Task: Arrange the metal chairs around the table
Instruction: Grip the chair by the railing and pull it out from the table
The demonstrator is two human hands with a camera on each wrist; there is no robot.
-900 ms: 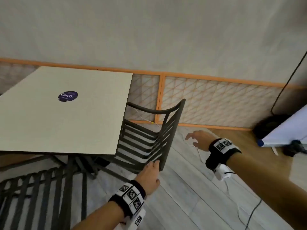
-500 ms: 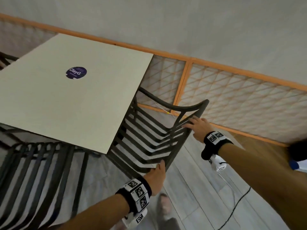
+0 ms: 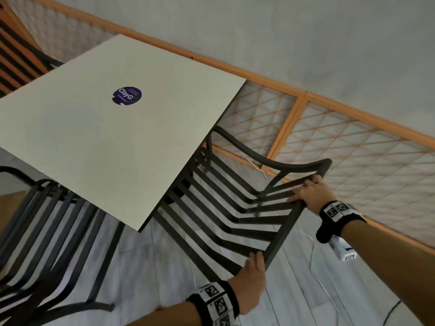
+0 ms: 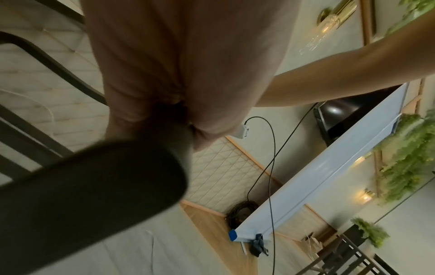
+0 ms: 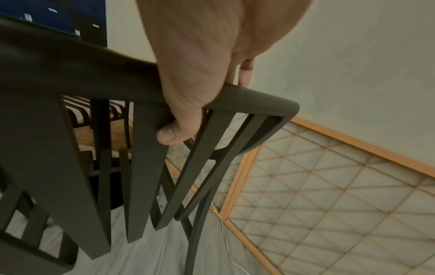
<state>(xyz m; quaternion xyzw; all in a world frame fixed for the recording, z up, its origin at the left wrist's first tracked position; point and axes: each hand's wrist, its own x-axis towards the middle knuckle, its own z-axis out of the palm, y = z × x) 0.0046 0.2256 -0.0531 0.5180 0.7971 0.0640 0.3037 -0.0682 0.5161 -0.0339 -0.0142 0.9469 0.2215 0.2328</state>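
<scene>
Beside the desk, at its right edge: holding the chair by the top rail of its back, seat slats partly under the desktop, back leaning away from the desk.

Biggest risk, as a guess: knocking the desk. Pushing further in with the seat raised or skewed could drive the slats or an armrest up against the desktop's underside or into the base, and shove the whole desk sideways.

Next: clashing with the second chair, parked at the desk's near side with its seat also under the top. Swinging the held one toward that corner might lock legs together beneath the desk, out of sight.

Then the grip. Right hand wrapped round the rail near its far corner, thumb hooked under between slats. Left hand at the rail's near end, apparently closed on it, though fingers mostly hidden. Could twist the chair if one side pushes harder, or pinch the hooked thumb.

Smallest: the white cable on the floor, on the side away from the desk. Might snag underfoot.
</scene>
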